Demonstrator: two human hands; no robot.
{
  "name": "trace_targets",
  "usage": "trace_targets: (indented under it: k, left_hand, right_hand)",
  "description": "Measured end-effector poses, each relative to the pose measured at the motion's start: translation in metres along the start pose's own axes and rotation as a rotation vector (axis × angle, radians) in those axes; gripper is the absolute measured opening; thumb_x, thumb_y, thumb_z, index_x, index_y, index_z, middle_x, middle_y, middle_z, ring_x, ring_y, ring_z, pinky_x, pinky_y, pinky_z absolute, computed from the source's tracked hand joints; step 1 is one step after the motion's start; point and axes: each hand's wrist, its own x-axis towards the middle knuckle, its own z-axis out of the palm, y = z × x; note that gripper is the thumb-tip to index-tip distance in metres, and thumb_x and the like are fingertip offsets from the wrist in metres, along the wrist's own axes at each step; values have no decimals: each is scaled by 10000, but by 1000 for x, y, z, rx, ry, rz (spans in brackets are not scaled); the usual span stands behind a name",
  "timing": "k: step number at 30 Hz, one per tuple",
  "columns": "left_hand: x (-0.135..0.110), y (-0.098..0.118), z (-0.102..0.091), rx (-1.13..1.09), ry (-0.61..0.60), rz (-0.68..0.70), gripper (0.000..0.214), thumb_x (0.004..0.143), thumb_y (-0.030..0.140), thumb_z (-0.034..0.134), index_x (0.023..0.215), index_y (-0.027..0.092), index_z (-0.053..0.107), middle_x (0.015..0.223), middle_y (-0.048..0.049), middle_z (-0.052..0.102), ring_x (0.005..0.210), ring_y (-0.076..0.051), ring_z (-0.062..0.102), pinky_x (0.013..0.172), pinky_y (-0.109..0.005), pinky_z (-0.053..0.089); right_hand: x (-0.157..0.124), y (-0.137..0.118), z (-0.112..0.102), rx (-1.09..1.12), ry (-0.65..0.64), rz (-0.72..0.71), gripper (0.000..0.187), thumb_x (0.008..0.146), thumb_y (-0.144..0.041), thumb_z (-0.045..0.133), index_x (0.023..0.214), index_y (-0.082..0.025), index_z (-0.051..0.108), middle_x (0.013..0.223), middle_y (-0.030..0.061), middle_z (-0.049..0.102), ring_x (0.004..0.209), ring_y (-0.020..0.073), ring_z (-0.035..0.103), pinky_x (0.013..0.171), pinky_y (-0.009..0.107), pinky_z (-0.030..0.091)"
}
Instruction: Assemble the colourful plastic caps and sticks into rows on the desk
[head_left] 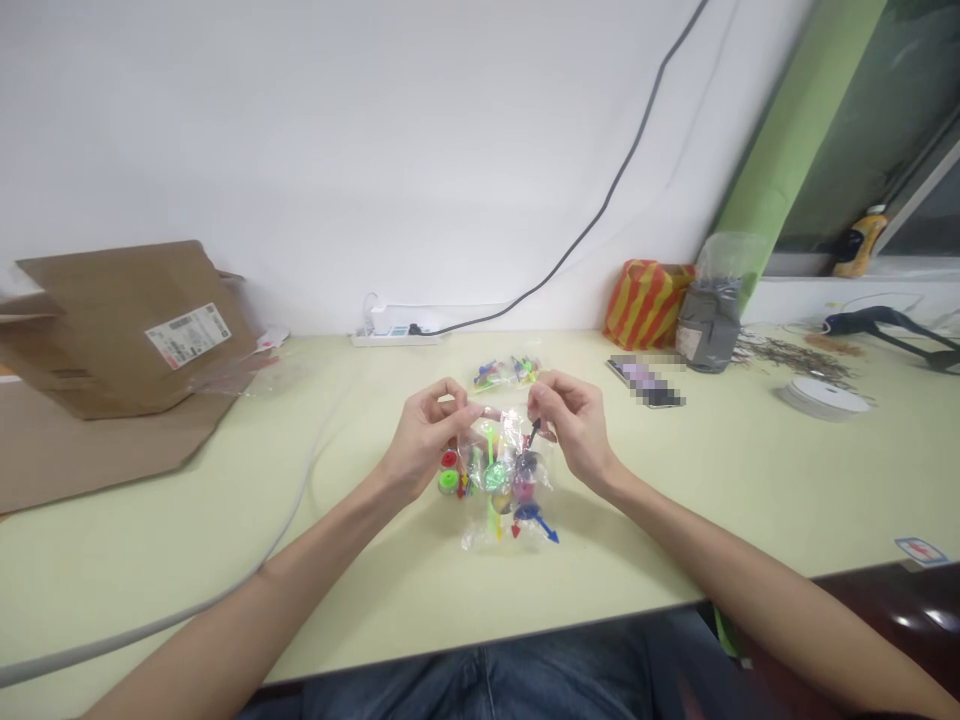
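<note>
My left hand (435, 430) and my right hand (574, 420) both pinch the top edge of a clear plastic bag (510, 485), one at each side. Inside the bag are several small coloured plastic pieces with arrow-shaped ends, in green, black, pink, yellow, red and blue. A blue arrow piece (541, 522) shows at its lower right. Just left of the bag, close under my left hand, small red and green round pieces (448, 480) rest on the table. Behind my hands lies another clear bag (506, 372) with similar coloured pieces.
Opened cardboard (112, 340) lies at the left, with a grey cable (289, 520) across the table (360, 590). A power strip (397, 338) stands by the wall. At the right are a phone (645, 382), a striped bag (646, 303), a grey container (709, 325) and a white roll (823, 398).
</note>
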Motion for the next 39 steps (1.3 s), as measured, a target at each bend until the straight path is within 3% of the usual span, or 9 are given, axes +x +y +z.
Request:
trace_targets:
  k: [2, 5, 9, 13, 18, 22, 28, 35, 39]
  left_hand:
    - [1, -1, 0, 5, 23, 10, 343, 766, 311, 798, 787, 183, 481, 808, -42, 745, 450, -106, 602, 348, -180, 423]
    - [4, 0, -2, 14, 95, 41, 370, 766, 324, 794, 792, 193, 449, 811, -39, 740, 483, -106, 613, 387, -175, 421]
    - [12, 1, -15, -25, 293, 88, 410, 728, 298, 807, 882, 218, 436, 879, -32, 745, 549, -105, 632, 433, -159, 405]
    - [26, -3, -45, -65, 555, 85, 448, 671, 244, 798, 951, 231, 449, 881, -28, 733, 602, -117, 644, 478, -175, 421]
    - [52, -9, -94, 114, 773, 6, 467, 714, 234, 721, 1070, 248, 420, 982, -40, 717, 663, -117, 656, 536, -203, 470]
    - [77, -16, -120, 217, 762, -78, 516, 674, 189, 728, 1077, 221, 407, 920, -75, 719, 587, -122, 624, 516, -227, 465]
    - [121, -24, -130, 387, 546, -124, 515, 558, 169, 816, 978, 182, 517, 777, -82, 727, 558, -152, 628, 497, -235, 446]
    - [167, -51, -140, 543, 467, -63, 384, 535, 108, 767, 879, 139, 600, 653, -26, 649, 571, -153, 608, 551, -266, 478]
    - [183, -69, -146, 633, 470, -5, 260, 583, 145, 724, 825, 113, 634, 747, -74, 675, 698, -197, 643, 637, -304, 517]
  right_hand:
    - [0, -1, 2, -19, -7, 20, 308, 880, -420, 653, 712, -181, 558, 645, -19, 525, 489, 78, 436, 424, 217, 325]
    - [1, 0, 4, -6, -34, 72, 238, 874, -434, 654, 907, -219, 558, 711, -29, 548, 571, 106, 515, 464, 214, 400]
    - [1, 7, 6, 45, -128, 182, 327, 921, -452, 566, 1177, -268, 480, 841, -10, 599, 773, 149, 604, 560, 227, 485]
    - [1, 18, 7, 63, -190, 243, 412, 929, -481, 541, 1262, -265, 432, 964, 22, 611, 823, 161, 638, 577, 248, 509]
    - [7, 26, 4, 50, -128, 201, 393, 930, -485, 536, 1226, -249, 429, 875, -17, 574, 723, 137, 612, 545, 236, 473]
    - [10, 29, 1, 19, -66, 195, 388, 915, -479, 554, 1194, -238, 433, 833, -31, 554, 682, 132, 580, 525, 233, 452]
    - [10, 32, 0, -42, -34, 139, 336, 911, -449, 564, 1138, -230, 450, 785, -43, 551, 671, 128, 567, 591, 249, 446]
    - [10, 33, -1, -84, -30, 124, 299, 919, -411, 539, 1142, -237, 444, 784, -40, 550, 670, 136, 565, 620, 263, 439]
    - [9, 36, -2, -122, -63, 107, 264, 922, -347, 518, 1148, -237, 439, 781, -40, 537, 686, 140, 553, 654, 273, 439]
